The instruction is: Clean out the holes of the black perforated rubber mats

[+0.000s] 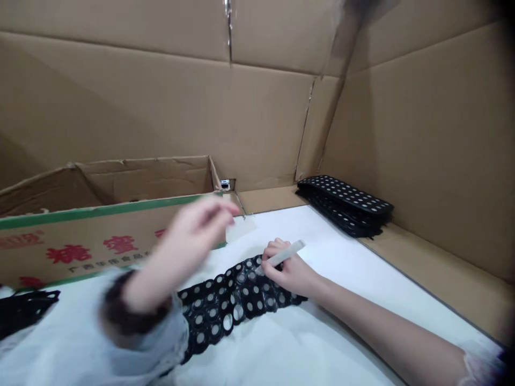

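Observation:
My right hand [292, 273] is closed around a whitish, translucent pen-like stick [286, 253], its blunt end pointing up to the right. The other end of the stick meets a black sheet [249, 292] with rows of round pale spots, which lies across the white surface under this hand. A few rounds near the sheet's middle look like open holes. My left hand [203, 222] is raised above the sheet's left part, beside the carton. It is smeared by motion, with fingers bent; whether it holds anything small cannot be made out. My left forearm hides part of the sheet.
An open carton [132, 206] with green edging and red lettering stands at the left. Stacked black spotted sheets [346, 201] lie at the back right. Black pieces [26, 311] lie at the left edge. Tall cardboard walls [161, 107] enclose the white work surface [322, 332].

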The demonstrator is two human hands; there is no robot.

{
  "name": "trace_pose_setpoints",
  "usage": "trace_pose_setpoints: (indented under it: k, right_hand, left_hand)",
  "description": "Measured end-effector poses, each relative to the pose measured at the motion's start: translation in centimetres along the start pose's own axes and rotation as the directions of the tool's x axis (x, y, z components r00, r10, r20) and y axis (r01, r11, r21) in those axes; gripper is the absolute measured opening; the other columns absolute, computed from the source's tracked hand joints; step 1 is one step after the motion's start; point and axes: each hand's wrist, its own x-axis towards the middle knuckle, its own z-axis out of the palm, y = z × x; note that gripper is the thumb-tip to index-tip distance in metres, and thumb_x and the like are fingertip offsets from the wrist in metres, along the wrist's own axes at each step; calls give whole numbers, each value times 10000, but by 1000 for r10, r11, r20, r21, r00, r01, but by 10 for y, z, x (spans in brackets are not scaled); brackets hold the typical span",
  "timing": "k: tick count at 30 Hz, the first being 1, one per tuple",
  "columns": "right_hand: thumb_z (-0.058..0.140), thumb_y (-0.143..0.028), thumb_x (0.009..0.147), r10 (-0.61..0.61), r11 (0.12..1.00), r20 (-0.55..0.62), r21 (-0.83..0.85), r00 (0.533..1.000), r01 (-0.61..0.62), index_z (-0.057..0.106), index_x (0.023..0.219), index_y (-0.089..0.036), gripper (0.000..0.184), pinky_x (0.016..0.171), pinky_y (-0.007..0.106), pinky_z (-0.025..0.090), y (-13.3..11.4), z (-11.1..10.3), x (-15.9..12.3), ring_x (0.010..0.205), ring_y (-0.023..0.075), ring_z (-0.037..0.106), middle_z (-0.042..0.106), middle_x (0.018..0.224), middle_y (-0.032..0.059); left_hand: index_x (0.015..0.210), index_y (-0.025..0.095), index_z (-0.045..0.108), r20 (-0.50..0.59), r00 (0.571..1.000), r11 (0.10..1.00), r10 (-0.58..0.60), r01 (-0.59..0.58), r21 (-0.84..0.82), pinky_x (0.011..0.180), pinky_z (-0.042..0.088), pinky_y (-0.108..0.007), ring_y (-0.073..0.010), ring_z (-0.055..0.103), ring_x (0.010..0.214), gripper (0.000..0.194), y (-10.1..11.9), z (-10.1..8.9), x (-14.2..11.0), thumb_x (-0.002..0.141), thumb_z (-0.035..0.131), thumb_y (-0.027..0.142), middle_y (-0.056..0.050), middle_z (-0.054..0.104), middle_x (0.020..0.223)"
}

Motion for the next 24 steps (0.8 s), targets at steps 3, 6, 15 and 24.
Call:
trace_pose_setpoints:
  k: [3,6,15,24]
  right_hand:
    - [442,-191,763,-15,1000,-25,-4,1000,15,485,636,-177,135,712,305,334,0,-3,0,730,138,440,503,677,2]
    - [443,-196,764,-25,1000,-33,1,999,25,493,635,-176,139,720,311,333,-2,-5,0,734,142,431,499,672,5]
    - [449,-170,758,-41,996,-23,80,999,43,473,642,-178,119,732,308,330,-11,-8,-2,746,140,421,484,668,-4]
    - [458,-97,708,-31,984,16,177,999,28,455,608,-175,126,698,280,342,-15,-7,-2,738,139,416,466,650,-5]
  left_hand:
    - [1049,162,472,137,976,985,-171,168,30,900,358,-369,-216,451,1052,279,-29,49,-10,790,395,231,-84,515,1093]
    - [1069,145,447,228,933,956,-279,292,-25,948,296,-360,-216,421,1086,336,-50,78,-20,741,381,169,-97,494,1124]
    - [745,169,459,373,904,903,-211,326,-279,757,382,-292,-168,475,791,156,-43,68,-23,651,346,116,0,521,765]
    - [760,164,476,413,890,899,-193,329,-288,749,359,-287,-164,456,779,184,-49,74,-26,640,350,104,-1,516,770]
